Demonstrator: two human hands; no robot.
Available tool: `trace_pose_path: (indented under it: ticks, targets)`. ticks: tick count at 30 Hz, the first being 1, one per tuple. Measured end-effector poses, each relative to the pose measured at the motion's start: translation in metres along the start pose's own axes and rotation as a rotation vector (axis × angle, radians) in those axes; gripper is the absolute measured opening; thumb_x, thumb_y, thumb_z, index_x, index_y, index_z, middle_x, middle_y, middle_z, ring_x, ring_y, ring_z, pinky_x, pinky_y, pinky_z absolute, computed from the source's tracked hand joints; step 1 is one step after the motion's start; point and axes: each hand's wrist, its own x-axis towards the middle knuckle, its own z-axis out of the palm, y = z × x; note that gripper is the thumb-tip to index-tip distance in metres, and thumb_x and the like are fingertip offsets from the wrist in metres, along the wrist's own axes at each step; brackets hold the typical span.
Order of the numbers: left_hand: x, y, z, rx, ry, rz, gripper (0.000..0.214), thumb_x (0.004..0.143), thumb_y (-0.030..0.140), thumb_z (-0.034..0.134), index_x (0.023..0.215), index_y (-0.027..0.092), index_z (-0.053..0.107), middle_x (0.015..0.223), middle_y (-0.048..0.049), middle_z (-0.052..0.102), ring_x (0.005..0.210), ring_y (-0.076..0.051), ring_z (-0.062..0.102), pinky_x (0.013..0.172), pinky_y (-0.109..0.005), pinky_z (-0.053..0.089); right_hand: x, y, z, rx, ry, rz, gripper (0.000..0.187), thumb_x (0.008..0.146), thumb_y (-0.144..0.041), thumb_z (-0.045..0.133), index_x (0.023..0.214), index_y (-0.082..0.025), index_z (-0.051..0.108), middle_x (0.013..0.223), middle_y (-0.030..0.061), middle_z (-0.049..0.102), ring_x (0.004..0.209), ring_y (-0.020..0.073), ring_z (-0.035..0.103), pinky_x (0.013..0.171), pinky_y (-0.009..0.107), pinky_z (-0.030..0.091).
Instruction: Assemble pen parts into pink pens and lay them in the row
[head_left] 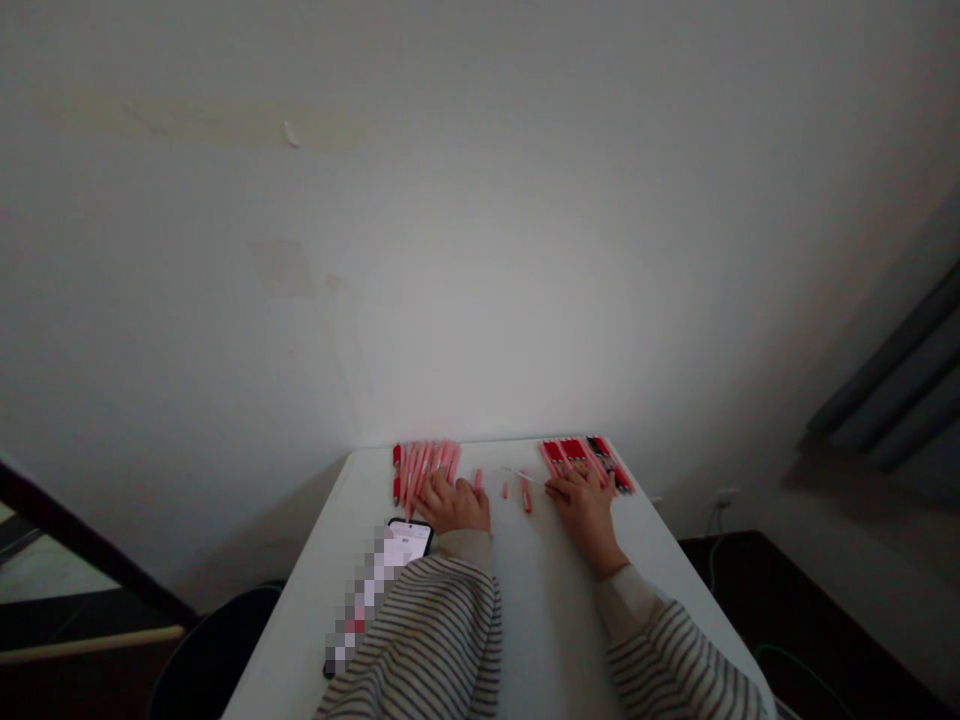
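Observation:
My left hand (455, 505) rests low over the table with its fingers bent, beside a row of pink pens (420, 468). A short pink pen part (478, 478) sticks up between its thumb and forefinger. My right hand (585, 508) is closed, its fingertips on a thin pale stick like a pen refill (523, 476) that points left. Its other fingers lie over a second group of red and pink pens (562, 450). Between the hands lie a red-and-pink pen piece (526, 494) and a small pink piece (505, 490).
The white table (547, 600) stands against a pale wall (480, 250). A phone (412, 540) with a lit screen lies left of my left forearm, partly under the sleeve. A dark round bin-like object (214, 655) is on the left; a wall socket (726, 496) with cables is on the right.

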Motion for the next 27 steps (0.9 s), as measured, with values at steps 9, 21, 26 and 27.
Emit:
trace_pose_path:
  ticks: [9,21,26,27]
  targets:
    - [0.001,0.003,-0.009,-0.204,-0.15,0.116,0.024,0.07,0.037,0.069,0.094,0.035,0.071,0.129,-0.0064,0.051,0.124,-0.028,0.039,0.106,-0.056,0.021,0.001,0.003,0.002,0.055,-0.023,-0.037,0.016,0.084,-0.031,0.057,0.088,-0.033,0.073,0.102,0.0028,0.068,0.109,0.0268,0.044,0.104,0.062,0.01]
    - [0.003,0.008,-0.017,-0.218,-0.238,0.061,0.008,0.073,0.034,0.066,0.078,0.036,0.072,0.131,0.0013,0.053,0.126,-0.026,0.038,0.109,-0.063,0.011,0.0,0.0,-0.001,0.075,-0.01,-0.067,0.017,0.085,-0.028,0.057,0.087,-0.034,0.073,0.094,0.0018,0.068,0.107,0.0263,0.045,0.104,0.061,0.01]
    - [0.003,0.008,-0.017,-0.166,-0.269,0.054,0.006,0.072,0.032,0.067,0.075,0.032,0.072,0.132,0.0012,0.053,0.128,-0.027,0.036,0.109,-0.062,0.013,0.001,0.003,0.002,0.043,-0.004,-0.053,0.017,0.085,-0.029,0.056,0.089,-0.033,0.073,0.097,0.0023,0.068,0.108,0.0268,0.045,0.104,0.062,0.01]
    - [0.003,0.008,-0.016,-0.156,-0.275,0.055,0.006,0.072,0.032,0.067,0.074,0.031,0.072,0.133,0.0013,0.052,0.128,-0.027,0.035,0.109,-0.061,0.013,0.001,0.003,0.002,0.036,-0.009,-0.052,0.017,0.085,-0.029,0.056,0.089,-0.033,0.073,0.097,0.0024,0.068,0.108,0.0268,0.046,0.104,0.063,0.01]
